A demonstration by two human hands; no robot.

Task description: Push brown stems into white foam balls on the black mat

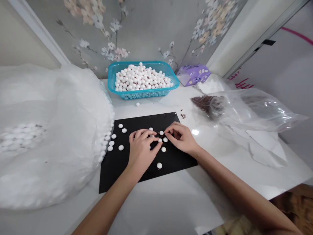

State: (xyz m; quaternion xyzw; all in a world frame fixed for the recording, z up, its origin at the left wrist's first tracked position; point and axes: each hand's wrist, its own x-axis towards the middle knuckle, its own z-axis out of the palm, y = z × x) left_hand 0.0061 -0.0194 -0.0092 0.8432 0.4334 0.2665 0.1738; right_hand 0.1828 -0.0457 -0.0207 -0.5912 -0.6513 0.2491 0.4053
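Note:
My left hand (142,147) is over a black mat (137,166), its thumb and a fingertip closed on a small white ball (160,140). Under its other fingers, more white balls are partly hidden. Close by on the right, my right hand (182,138) has its thumb and forefinger pinched together beside another white ball (161,133). What that pinch holds, if anything, is too small to make out. Tiny dark brown bits show near the fingertips. Loose white balls (121,148) lie on the mat's left part, and a few (159,165) sit between and below the hands.
Behind the mat stands a blue plastic basket (144,95) heaped with white balls. A large clear bag (56,130) of white balls fills the left. To the right are a plastic bag (256,104) with brown pieces (207,103), a purple packet (194,74) and white paper (266,147).

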